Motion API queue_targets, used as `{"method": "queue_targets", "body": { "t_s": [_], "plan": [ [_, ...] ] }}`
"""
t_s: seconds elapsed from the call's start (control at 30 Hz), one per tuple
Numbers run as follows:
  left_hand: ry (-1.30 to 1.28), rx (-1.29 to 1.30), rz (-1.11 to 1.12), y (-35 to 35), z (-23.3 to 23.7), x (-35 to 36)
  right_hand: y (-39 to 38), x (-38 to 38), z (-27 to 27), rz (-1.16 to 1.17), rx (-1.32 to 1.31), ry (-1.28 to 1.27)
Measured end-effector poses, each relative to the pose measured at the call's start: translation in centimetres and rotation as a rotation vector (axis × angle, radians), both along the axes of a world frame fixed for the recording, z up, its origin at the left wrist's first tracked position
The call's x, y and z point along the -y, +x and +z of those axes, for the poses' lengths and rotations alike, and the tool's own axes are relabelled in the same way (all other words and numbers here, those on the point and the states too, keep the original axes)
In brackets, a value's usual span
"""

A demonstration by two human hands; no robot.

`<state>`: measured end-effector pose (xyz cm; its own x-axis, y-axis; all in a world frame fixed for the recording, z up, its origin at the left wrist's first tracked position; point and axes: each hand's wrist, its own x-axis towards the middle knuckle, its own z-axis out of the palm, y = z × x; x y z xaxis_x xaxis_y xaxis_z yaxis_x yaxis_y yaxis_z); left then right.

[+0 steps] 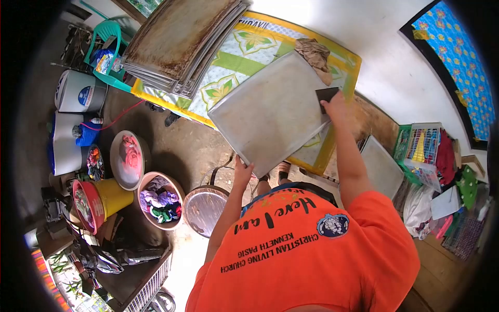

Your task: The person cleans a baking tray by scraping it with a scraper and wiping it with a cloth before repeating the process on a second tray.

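A grey metal baking tray (270,112) lies tilted across the patterned tablecloth, its near corner sticking out past the table's edge. My left hand (243,171) grips that near edge, thumb on top and the other fingers mostly underneath. Near the tray's right side, my right hand (337,108) is closed on a dark, flat, square pad (326,96), which rests at the tray's rim. A crumpled brown cloth (313,56) sits at the tray's far corner. To the left, a stack of browned, stained baking trays (179,41) stands on the same table.
The yellow-edged table (228,60) meets a white wall. Laundry basins (160,200) and a round wooden stool (205,210) stand on the floor at left. Another metal tray (382,169) leans at right, beside plastic crates (421,153). A green chair (110,54) stands beyond the stack.
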<state>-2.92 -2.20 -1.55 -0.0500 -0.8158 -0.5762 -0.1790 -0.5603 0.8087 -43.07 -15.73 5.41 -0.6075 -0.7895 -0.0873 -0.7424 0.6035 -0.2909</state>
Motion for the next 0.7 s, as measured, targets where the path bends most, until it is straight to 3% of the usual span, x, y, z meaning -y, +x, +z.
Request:
{"method": "queue_targets", "body": {
  "t_s": [0.07, 0.1, 0.13, 0.17, 0.2, 0.3, 0.43, 0.53, 0.6, 0.7],
  "plan": [
    [0.050, 0.002, 0.012, -0.2, 1.4, 0.0, 4.4, 0.3, 0.4, -0.045, 0.165, -0.099],
    [0.067, -0.023, 0.024, -0.4, 2.3, 0.0, 7.0, 0.3, 0.7, 0.034, 0.223, -0.053],
    [0.083, -0.046, 0.036, -0.4, 3.0, -0.2, 10.1, -0.1, -2.3, 0.175, 0.121, -0.182],
    [0.098, -0.073, 0.029, -0.3, 3.5, -0.3, 14.1, -0.8, -1.5, 0.262, 0.261, 0.008],
    [0.112, -0.103, 0.026, -0.4, 3.9, -0.4, 17.7, -2.5, -1.7, 0.479, 0.248, -0.084],
    [0.231, -0.160, -0.003, -0.2, 4.3, -0.8, 22.1, -4.0, -0.3, 0.675, 0.285, 0.049],
    [0.383, -0.379, 0.038, 0.0, 6.4, -2.8, 15.4, 0.1, -0.8, 0.213, 0.214, -0.166],
    [0.292, -0.531, 0.033, 0.0, 6.5, -3.2, 16.8, -1.4, 1.3, 0.274, 0.322, -0.093],
    [0.344, -0.484, 0.048, -0.3, 7.4, -2.6, 22.1, -4.4, -1.1, 0.491, 0.311, -0.012],
    [0.356, -0.524, 0.112, -0.5, 7.2, -2.9, 26.3, -6.8, 2.0, 0.652, 0.414, 0.186]
  ]
}}
